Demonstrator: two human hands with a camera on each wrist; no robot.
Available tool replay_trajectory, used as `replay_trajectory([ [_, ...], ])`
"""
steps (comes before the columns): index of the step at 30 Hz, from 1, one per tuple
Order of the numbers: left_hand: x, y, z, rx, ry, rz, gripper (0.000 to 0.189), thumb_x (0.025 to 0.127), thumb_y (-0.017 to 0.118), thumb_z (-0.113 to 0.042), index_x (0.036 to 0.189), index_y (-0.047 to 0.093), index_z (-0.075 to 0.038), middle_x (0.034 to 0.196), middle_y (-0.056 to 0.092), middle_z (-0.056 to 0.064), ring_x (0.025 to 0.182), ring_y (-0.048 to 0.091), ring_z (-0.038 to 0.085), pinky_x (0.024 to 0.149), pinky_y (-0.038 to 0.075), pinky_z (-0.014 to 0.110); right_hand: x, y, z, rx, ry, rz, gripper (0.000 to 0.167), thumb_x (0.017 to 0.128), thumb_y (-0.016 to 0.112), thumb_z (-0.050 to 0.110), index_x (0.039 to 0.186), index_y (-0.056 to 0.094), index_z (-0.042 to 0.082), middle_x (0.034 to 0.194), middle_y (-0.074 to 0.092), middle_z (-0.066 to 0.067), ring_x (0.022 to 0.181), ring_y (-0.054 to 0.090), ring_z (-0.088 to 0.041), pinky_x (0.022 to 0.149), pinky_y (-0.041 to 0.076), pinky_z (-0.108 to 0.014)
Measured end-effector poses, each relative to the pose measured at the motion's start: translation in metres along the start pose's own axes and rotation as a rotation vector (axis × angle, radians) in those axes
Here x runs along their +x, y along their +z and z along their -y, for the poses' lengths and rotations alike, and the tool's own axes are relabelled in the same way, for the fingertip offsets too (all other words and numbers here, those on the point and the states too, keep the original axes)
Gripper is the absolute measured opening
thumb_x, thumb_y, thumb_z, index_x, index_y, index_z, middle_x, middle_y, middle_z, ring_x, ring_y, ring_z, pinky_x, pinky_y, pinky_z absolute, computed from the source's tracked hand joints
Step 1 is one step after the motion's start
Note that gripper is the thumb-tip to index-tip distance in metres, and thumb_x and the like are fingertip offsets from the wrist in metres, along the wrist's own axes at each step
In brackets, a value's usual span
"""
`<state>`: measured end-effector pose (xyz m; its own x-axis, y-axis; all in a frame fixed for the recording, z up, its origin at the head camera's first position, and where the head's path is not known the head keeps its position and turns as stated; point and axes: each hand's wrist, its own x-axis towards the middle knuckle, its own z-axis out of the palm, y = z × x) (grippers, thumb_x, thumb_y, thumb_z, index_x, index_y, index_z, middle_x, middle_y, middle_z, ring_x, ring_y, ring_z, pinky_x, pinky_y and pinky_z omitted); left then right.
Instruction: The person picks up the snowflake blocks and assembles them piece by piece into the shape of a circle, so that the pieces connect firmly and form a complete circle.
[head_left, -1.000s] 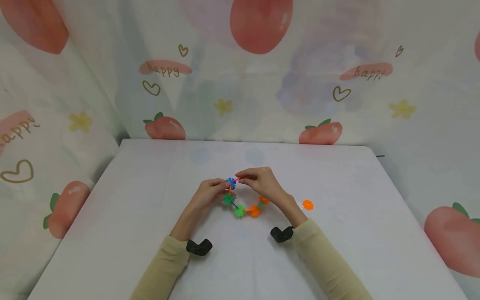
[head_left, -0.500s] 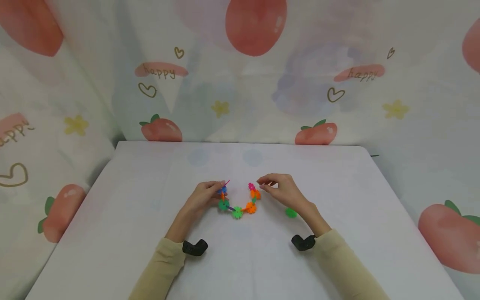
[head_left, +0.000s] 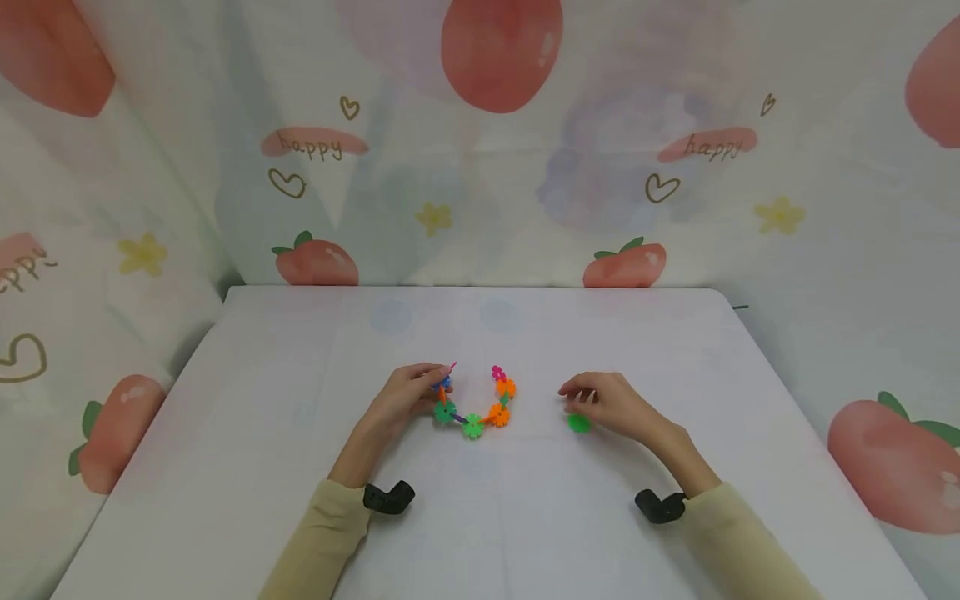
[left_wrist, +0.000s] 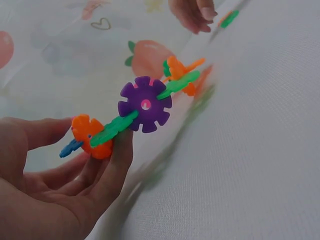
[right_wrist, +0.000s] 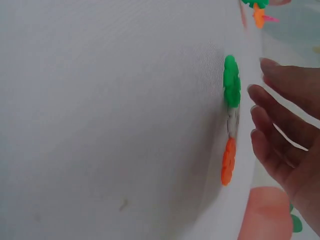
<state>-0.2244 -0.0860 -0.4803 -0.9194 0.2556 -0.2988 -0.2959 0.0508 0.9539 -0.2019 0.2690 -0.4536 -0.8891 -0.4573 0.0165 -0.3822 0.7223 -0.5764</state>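
In the head view my left hand (head_left: 405,398) pinches the blue end of a curved chain of interlocking snowflake discs (head_left: 472,427). Orange, green and purple discs slot edge to edge along it, and a pink one (head_left: 498,372) tips its other end. The left wrist view shows fingers by an orange disc (left_wrist: 92,136), with a purple disc (left_wrist: 145,104) further along. My right hand (head_left: 611,407) hovers with loosely bent fingers and nothing in them. Close to those fingers lies a loose green disc (right_wrist: 231,82), with an orange disc (right_wrist: 228,162) beyond a pale piece (right_wrist: 231,122).
A white cloth covers the table (head_left: 480,533). Behind it hangs a printed curtain (head_left: 480,183), which also runs along the left and right sides. A black wrist camera (head_left: 388,497) sits at the left cuff, another camera (head_left: 660,506) at the right.
My right hand let go of the pink piece by the blue disc and moved right, toward the loose green disc. The chain's ends have spread apart while my left hand keeps its hold.
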Motion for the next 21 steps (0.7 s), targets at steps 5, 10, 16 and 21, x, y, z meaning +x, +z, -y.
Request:
replay_trajectory([
  [5,-0.001,-0.002,0.000,-0.001,-0.005,0.003,0.045,0.103,0.065,-0.030,0.134,0.063,0.003,0.106,0.072,0.011,0.088,0.067,0.019,0.079,0.059,0.025,-0.011,-0.005,-0.007,-0.029,0.018,0.062,0.023,0.084,0.082,0.009,0.106,0.076,0.004,0.092,0.069,0.002,0.083,0.059,-0.012,0.075,0.051,-0.026],
  [10,-0.002,-0.003,0.000,0.000,0.017,0.013,0.047,0.103,0.065,-0.031,0.134,0.062,0.004,0.106,0.072,0.011,0.089,0.067,0.019,0.079,0.059,0.026,-0.015,-0.006,-0.009,-0.055,0.026,0.094,0.025,0.081,0.085,0.010,0.103,0.074,0.006,0.094,0.065,0.000,0.084,0.057,-0.016,0.075,0.050,-0.028],
  [16,0.000,-0.002,0.002,-0.006,0.017,0.025,0.048,0.102,0.065,-0.033,0.133,0.063,0.004,0.101,0.072,0.008,0.088,0.067,0.017,0.077,0.059,0.025,-0.014,-0.005,-0.008,-0.030,0.052,0.086,0.023,0.081,0.085,0.010,0.093,0.066,0.010,0.083,0.060,0.003,0.078,0.054,-0.013,0.071,0.047,-0.026],
  [21,0.002,-0.001,0.003,-0.012,0.017,0.017,0.045,0.102,0.065,-0.031,0.130,0.065,0.005,0.099,0.071,0.007,0.087,0.066,0.017,0.076,0.059,0.025,-0.010,-0.001,-0.004,0.028,0.059,0.063,0.017,0.087,0.079,0.007,0.098,0.067,0.010,0.082,0.064,0.005,0.077,0.057,-0.009,0.072,0.050,-0.025],
])
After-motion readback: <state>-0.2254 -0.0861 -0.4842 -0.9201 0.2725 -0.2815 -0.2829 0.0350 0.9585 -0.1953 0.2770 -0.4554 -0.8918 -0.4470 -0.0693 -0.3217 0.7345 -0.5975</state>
